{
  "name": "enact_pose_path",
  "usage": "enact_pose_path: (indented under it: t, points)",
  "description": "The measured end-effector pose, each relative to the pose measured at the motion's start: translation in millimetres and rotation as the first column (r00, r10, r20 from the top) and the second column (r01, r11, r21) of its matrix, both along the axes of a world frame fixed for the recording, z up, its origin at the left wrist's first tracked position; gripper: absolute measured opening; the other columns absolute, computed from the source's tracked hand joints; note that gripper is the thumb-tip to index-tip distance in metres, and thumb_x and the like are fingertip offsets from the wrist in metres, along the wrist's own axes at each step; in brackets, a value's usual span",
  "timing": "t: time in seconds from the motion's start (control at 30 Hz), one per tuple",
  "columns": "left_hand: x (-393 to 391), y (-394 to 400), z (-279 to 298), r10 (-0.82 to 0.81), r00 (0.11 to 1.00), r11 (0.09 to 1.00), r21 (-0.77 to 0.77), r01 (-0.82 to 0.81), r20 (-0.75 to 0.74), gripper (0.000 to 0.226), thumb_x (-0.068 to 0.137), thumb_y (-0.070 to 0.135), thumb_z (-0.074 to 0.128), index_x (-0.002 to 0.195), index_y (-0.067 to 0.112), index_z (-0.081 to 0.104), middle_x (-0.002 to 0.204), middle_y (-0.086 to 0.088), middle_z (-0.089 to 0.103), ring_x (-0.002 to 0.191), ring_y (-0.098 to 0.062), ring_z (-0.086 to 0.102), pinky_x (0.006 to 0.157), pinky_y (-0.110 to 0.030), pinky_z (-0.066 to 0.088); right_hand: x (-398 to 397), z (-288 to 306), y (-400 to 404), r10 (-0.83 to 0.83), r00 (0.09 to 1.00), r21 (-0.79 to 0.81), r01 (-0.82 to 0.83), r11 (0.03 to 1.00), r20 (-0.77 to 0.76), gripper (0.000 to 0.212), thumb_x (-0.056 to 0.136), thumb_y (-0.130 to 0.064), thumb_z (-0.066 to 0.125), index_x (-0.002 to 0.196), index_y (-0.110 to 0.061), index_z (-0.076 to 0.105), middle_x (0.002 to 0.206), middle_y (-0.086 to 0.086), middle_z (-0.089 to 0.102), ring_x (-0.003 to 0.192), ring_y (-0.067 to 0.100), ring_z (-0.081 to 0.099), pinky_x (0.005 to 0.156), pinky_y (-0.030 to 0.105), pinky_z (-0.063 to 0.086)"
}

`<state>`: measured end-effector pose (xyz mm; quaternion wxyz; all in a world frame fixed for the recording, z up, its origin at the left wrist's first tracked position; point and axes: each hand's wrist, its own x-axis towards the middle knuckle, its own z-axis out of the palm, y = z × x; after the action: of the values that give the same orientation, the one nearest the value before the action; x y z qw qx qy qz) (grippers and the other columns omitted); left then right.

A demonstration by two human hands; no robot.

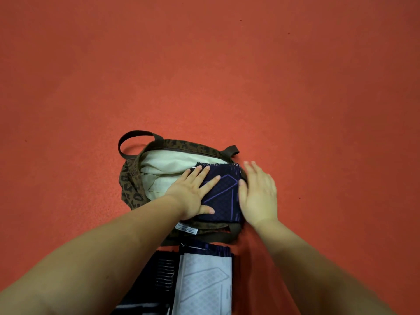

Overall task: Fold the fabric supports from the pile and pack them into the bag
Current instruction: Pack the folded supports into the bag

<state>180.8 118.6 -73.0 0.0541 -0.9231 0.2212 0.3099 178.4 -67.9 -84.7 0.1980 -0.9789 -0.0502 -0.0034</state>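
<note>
Step in hand, as judged: seating a folded fabric support [223, 192] in the mouth of the bag [131, 185]. The support, dark navy with purple line markings, lies at the right end of the bag's opening, over the near rim, with the pale lining [168, 167] exposed to its left. The left hand [193, 194] lies flat on the support's left part, fingers [204, 172] straight and spread, pressing down and gripping nothing. The right hand [259, 194] stands against the support's right edge at the bag's right end, fingers together and straight, likewise holding nothing. To do this well, in my assessment, the left palm should keep the fold flat while the right hand guides the edge inside the rim, moving the piece toward the lining so that the fold does not spring open or catch on the near strap [218, 236]. The remaining pile [202, 280] lies just near of the bag, toward the person: one pale piece with a grey pattern uppermost, dark striped pieces beside it on its left. Everything rests on a red floor [318, 87], matt, faintly speckled, with a few small dark spots. No wall, furniture or other part of the room is in view.
</note>
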Motion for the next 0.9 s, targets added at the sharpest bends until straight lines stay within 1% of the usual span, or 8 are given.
enact_pose_path:
  t: [0.07, 0.17, 0.23, 0.33, 0.47, 0.63, 0.77, 0.9]
  points:
    - [3.0, -5.1, 4.4, -0.028, 1.0, 0.999, 0.038, 0.028, -0.007, 0.082, 0.09, 0.069, 0.024, 0.142, 0.035, -0.029, 0.155, -0.016, -0.021, 0.145, -0.032, -0.015, 0.117, -0.043, -0.008, 2.2, -1.4, -5.6, -0.173, 0.977, 0.042, 0.18, 0.983, -0.125, 0.047, 0.092, -0.021, 0.047, 0.139, -0.017, 0.044, 0.139, 0.004, 0.048, 0.131, 0.023, 0.038, 0.117, 0.037, 0.011]
    - [11.4, -18.9, 14.4, -0.101, 0.994, 0.984, 0.152, 0.094, 0.04, 0.084, 0.088, 0.07, 0.029, 0.145, 0.036, -0.023, 0.157, -0.021, -0.008, 0.145, -0.037, -0.006, 0.116, -0.05, -0.008, 8.1, -1.6, -10.0, -0.098, 0.974, -0.061, 0.087, 0.994, -0.206, 0.039, 0.091, -0.023, 0.051, 0.13, -0.022, 0.054, 0.129, 0.001, 0.055, 0.125, 0.021, 0.043, 0.116, 0.035, 0.008]
    - [14.2, -24.8, 21.5, -0.141, 0.986, 0.976, 0.182, 0.123, 0.09, 0.086, 0.088, 0.069, 0.033, 0.148, 0.032, -0.015, 0.157, -0.021, -0.006, 0.144, -0.039, -0.01, 0.113, -0.054, -0.01, 15.9, 0.7, -10.6, -0.106, 0.97, -0.125, 0.079, 0.989, -0.22, 0.035, 0.092, -0.027, 0.051, 0.126, -0.024, 0.057, 0.124, 0.002, 0.059, 0.121, 0.023, 0.046, 0.114, 0.035, 0.015]
    - [10.0, -27.7, 26.1, -0.158, 0.98, 0.987, 0.035, 0.154, 0.125, 0.086, 0.092, 0.058, 0.042, 0.151, 0.02, -0.007, 0.157, -0.015, -0.018, 0.144, -0.031, -0.018, 0.114, -0.046, -0.013, 28.7, 5.6, -10.4, -0.187, 0.955, -0.156, 0.153, 0.976, -0.229, 0.024, 0.092, -0.029, 0.052, 0.11, -0.021, 0.065, 0.111, 0.004, 0.067, 0.11, 0.025, 0.055, 0.104, 0.033, 0.027]
    - [6.6, -28.5, 26.1, -0.036, 0.999, 0.984, -0.174, 0.032, -0.016, 0.078, 0.097, 0.052, 0.035, 0.151, 0.017, -0.009, 0.156, -0.008, -0.024, 0.146, -0.022, -0.014, 0.118, -0.035, -0.005, 34.8, 13.7, -11.8, -0.384, 0.87, -0.067, 0.383, 0.921, -0.308, 0.019, 0.092, -0.024, 0.049, 0.1, -0.017, 0.065, 0.101, 0.008, 0.069, 0.102, 0.03, 0.06, 0.091, 0.031, 0.038]
    - [13.4, -33.8, 15.2, -0.046, 0.998, 0.993, -0.109, 0.04, -0.05, 0.079, 0.095, 0.058, 0.03, 0.15, 0.02, -0.011, 0.156, -0.007, -0.025, 0.146, -0.023, -0.015, 0.118, -0.038, -0.002, 20.0, 25.6, -10.9, -0.52, 0.819, 0.151, 0.562, 0.813, -0.243, 0.014, 0.089, -0.023, 0.053, 0.092, -0.018, 0.065, 0.086, 0.0, 0.068, 0.093, 0.027, 0.062, 0.083, 0.033, 0.046]
    - [18.5, -43.2, 13.3, -0.076, 0.996, 0.995, -0.071, 0.073, -0.047, 0.079, 0.095, 0.059, 0.03, 0.15, 0.02, -0.012, 0.156, -0.008, -0.024, 0.146, -0.024, -0.014, 0.118, -0.039, -0.001, 9.0, 30.2, -5.2, -0.475, 0.861, 0.21, 0.505, 0.837, -0.18, 0.015, 0.091, -0.026, 0.054, 0.095, -0.018, 0.065, 0.091, 0.0, 0.069, 0.09, 0.023, 0.063, 0.082, 0.033, 0.047]
    - [11.7, -39.8, 14.0, -0.022, 1.0, 0.993, -0.119, 0.022, -0.005, 0.08, 0.095, 0.058, 0.032, 0.151, 0.017, -0.008, 0.156, -0.009, -0.022, 0.146, -0.023, -0.014, 0.118, -0.037, -0.003, 5.7, 29.7, -1.9, -0.236, 0.963, 0.081, 0.247, 0.966, -0.127, 0.017, 0.09, -0.02, 0.054, 0.105, -0.016, 0.062, 0.106, 0.0, 0.064, 0.105, 0.024, 0.055, 0.094, 0.037, 0.04]
